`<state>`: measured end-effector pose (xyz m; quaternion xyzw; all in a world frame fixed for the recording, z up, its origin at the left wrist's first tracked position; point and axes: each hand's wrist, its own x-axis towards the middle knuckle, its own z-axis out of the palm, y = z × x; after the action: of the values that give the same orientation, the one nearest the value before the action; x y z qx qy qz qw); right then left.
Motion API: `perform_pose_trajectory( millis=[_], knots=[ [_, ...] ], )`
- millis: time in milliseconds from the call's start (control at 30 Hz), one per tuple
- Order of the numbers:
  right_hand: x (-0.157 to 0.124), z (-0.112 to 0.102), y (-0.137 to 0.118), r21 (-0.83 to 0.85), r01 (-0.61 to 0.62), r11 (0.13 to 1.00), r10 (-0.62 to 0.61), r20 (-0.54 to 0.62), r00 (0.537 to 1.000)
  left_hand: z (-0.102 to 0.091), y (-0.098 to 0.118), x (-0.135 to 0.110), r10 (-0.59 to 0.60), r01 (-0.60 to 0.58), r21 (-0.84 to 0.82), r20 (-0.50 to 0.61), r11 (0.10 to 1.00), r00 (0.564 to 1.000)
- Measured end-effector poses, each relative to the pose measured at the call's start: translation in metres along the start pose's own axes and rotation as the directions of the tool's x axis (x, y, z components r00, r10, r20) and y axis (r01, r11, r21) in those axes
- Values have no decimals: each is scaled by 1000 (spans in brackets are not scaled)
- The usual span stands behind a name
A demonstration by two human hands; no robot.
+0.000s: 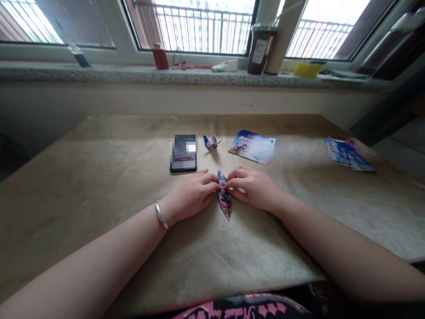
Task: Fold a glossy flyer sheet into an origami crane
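Note:
A narrow, pointed piece of folded printed paper point(225, 201) lies on the table in front of me, its long axis running away from me. From the left, my left hand point(195, 190), with a silver bangle at the wrist, pinches the paper's edge. Opposite it, my right hand point(250, 186) has its fingertips closed on the right edge. The fingertips hide part of the paper's middle. Just beyond my hands stands a small folded paper crane point(210, 143) in similar blue and red print.
A phone point(183, 153) lies left of the crane. Printed paper sheets point(253, 147) lie right of it, with more printed sheets point(349, 153) at far right. The table point(83, 190) meets a wall below a granite windowsill point(122, 76), which holds a dark container point(261, 49) and a red container point(160, 57).

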<state>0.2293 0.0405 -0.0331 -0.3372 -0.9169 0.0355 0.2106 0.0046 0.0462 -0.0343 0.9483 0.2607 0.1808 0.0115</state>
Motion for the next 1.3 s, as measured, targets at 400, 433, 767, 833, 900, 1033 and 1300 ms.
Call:
perform_pose_trajectory(
  millis=[400,433,767,833,900,1033,1300],
  knots=[
    [-1,-7,-17,-222,120,968,-102,92,991,-2,2,1,-49,50,-14,45,999,998],
    [-1,-7,-17,-219,118,968,-101,87,991,-2,2,1,-54,55,-10,52,998,997],
    [1,2,-4,67,5,998,-5,4,1000,-3,2,-1,-46,45,5,60,999,997],
    [1,5,-2,130,-28,991,30,-16,999,-3,2,-1,-42,42,8,58,999,997],
    [1,7,-1,182,-42,982,49,-30,998,-4,3,-1,-44,43,15,58,999,997],
    [2,10,-1,252,-61,966,75,-46,996,-7,5,-1,-53,51,39,74,998,996],
    [3,11,-2,278,-73,958,90,-48,995,-10,8,2,8,-24,157,97,987,995]
  ],
)
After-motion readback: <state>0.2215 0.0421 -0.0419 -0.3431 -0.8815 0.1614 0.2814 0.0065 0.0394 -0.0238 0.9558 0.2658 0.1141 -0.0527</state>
